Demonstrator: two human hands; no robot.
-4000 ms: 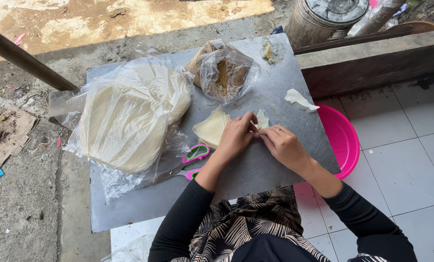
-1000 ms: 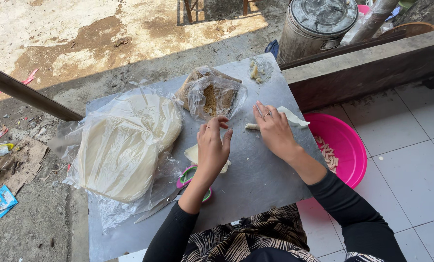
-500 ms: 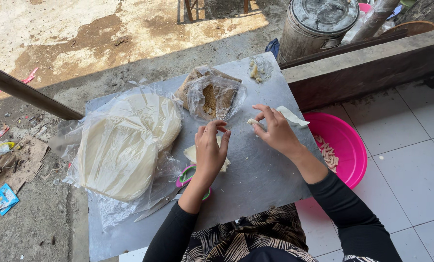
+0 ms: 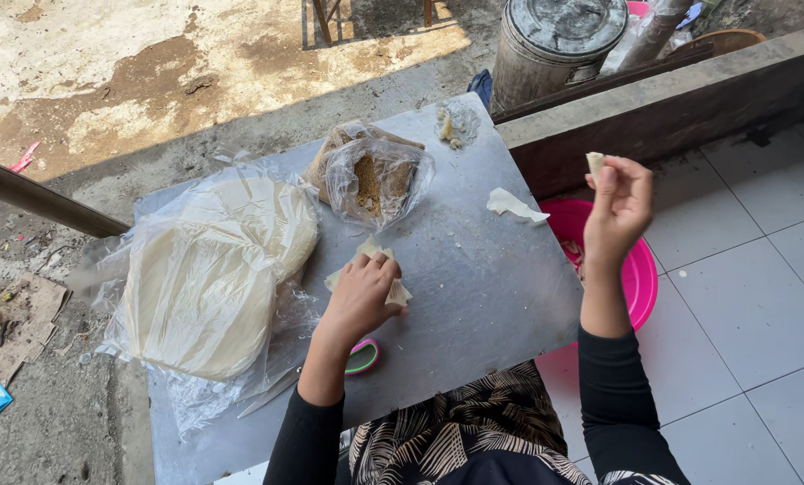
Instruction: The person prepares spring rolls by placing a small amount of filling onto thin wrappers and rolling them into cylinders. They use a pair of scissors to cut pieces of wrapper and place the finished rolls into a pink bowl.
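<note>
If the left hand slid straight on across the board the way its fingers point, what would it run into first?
Most likely the clear bag of brown filling. The left hand lies flat on a pale wrapper piece, fingers pointing up the grey board towards that bag. A bare strip of board lies between them; depth is hard to judge.

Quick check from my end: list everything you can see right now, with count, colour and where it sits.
metal table: one, grey, centre.
wrapper stack: one, cream, in clear plastic, table's left.
filling bag: one, clear with brown crumbs, table's far middle.
wrapper piece: one, cream, table's right edge.
scraps bag: one, clear, table's far corner.
basin: one, pink, on tiles under the table's right side.
metal drum: one, grey, beyond the table.
small dish: one, pink and green, by the left wrist.
left hand: pressing on a cream wrapper.
right hand: raised, pinching a rolled wrapper.
</note>
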